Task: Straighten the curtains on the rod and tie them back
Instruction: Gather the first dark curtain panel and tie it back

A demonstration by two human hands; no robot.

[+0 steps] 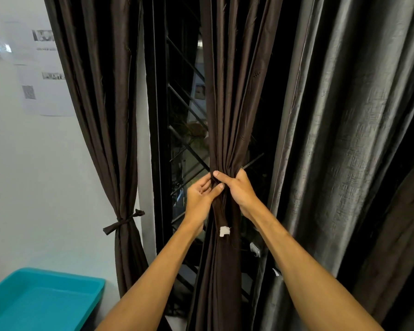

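Curtain (227, 103) bunched at frame centre, gripped all round by right hand (240, 190), tie (219, 214) pinched against it by left hand (198, 198)

Nothing here can be read. The paper sheets (46, 91) on the wall (34, 187) near its left edge carry grey print too blurred to make out, and a square code (29, 92). The white tag (224, 231) hanging against the middle curtain (227, 91) shows no legible marking.
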